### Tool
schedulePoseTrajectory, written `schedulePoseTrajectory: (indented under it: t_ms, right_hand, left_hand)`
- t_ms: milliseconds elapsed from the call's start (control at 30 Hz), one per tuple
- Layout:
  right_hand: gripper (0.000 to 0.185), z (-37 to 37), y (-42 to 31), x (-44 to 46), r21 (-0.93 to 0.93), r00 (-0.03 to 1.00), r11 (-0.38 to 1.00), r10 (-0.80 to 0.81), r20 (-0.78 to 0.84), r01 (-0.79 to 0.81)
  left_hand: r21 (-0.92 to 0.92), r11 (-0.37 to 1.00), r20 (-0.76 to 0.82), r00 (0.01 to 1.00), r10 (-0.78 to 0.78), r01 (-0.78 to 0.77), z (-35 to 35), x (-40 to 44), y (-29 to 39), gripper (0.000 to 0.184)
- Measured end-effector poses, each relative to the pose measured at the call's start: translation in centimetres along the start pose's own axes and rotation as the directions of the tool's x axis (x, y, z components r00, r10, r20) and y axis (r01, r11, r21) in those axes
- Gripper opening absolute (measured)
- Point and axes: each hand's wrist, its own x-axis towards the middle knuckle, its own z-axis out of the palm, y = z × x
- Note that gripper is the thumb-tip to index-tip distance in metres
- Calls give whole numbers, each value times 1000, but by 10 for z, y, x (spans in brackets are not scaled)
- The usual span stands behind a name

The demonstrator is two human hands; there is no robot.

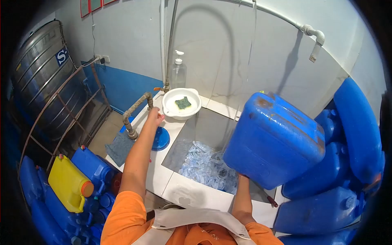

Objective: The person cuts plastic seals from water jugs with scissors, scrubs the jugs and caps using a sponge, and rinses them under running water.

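Note:
My left hand (155,117) is at the metal pipe (139,105) left of the white basin (181,112); its fingers are partly bent, and I cannot make out what they hold. A green sponge (182,103) lies in the basin. My right hand (243,179) is under the large blue container (271,143), mostly hidden by it, and supports it tilted over the right side of the sink (204,126). Rippling water (206,165) with bluish-white shapes shows in the sink. A blue round lid (161,139) sits on the white counter beneath my left forearm.
Blue containers (318,208) are stacked at the right. A yellow container (67,183) lies among blue ones at the lower left. A pump bottle (178,73) stands behind the basin. A grey cloth (118,148) hangs on the counter's left edge. A metal tank (45,77) stands far left.

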Motion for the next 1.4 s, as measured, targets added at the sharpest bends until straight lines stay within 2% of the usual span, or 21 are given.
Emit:
schedulePoseTrajectory:
  t_ms: [100,167,200,333,433,500,600,633,700,833,867,933,967,1033,1100,1133,1167,1233,1300,1333,1400]
  right_hand:
    - [49,-9,0,-3,-149,998,988,-46,44,52]
    - [48,-16,0,-5,-216,998,974,-64,17,66]
    - [49,3,-8,-9,409,995,911,77,-64,-45]
    - [48,8,-11,-7,338,996,940,70,-61,-45]
    - [48,4,-4,-1,209,999,977,35,-20,-30]
    - [47,1,-2,0,122,1000,992,12,8,-13]
    - [47,4,-2,0,74,999,997,-9,49,5]
    - [47,6,-2,-1,76,999,997,-7,49,3]
    - [48,7,-2,-4,277,987,960,85,-133,-45]
    - [49,-7,5,1,288,984,957,92,-152,-45]
    - [52,-17,8,3,-352,995,932,-101,-27,85]
    - [57,-13,4,0,-822,967,511,-173,189,252]
    - [57,-12,2,-1,-912,970,336,-135,202,236]
    - [57,13,-11,-8,-979,978,-45,-57,200,198]
    - [57,29,-18,-15,-893,986,-421,16,166,157]
    - [57,15,-10,-11,-895,987,-419,15,162,153]
    - [57,-14,6,-1,-975,976,63,-63,210,214]
    - [56,-16,6,-2,-811,964,521,-162,211,265]
    - [55,-10,2,-5,-848,966,467,-166,196,252]
    - [55,-8,1,-6,-859,967,448,-167,191,248]
    - [54,-9,3,-4,-899,966,362,-159,201,247]
  left_hand:
    - [3,998,191,979,67,-69,-10,9,36,17]
    - [-66,997,160,986,39,-29,-10,6,52,19]
    - [-145,989,126,992,19,0,-8,2,58,20]
    - [-110,991,60,994,87,-80,1,-24,50,15]
    - [32,971,55,970,236,-238,0,-33,44,13]
    - [282,892,214,929,300,-353,-6,-35,44,10]
    - [458,761,279,887,368,-460,-10,-37,44,12]
    - [460,760,277,887,369,-460,-10,-39,44,12]
    - [564,690,242,890,387,-453,-9,-37,43,15]
    - [579,637,228,852,472,-508,-11,-16,35,17]
    - [648,546,208,813,543,-531,-12,-5,33,18]
    - [713,450,193,768,610,-537,-12,-5,31,21]
    - [704,405,230,727,647,-583,-11,-5,29,24]
    - [695,355,268,684,679,-625,-10,-3,27,26]
    - [732,321,244,672,699,-600,-12,10,24,27]
    - [735,317,247,672,698,-600,-13,6,23,27]
    - [734,283,282,656,700,-617,-14,-3,23,32]
    - [731,248,322,641,697,-636,-15,-26,22,42]
    - [828,-61,471,632,615,-558,-21,-39,21,47]
    - [828,-63,472,632,615,-558,-25,-37,14,47]
    - [779,-274,619,624,477,-563,-34,-33,-1,52]
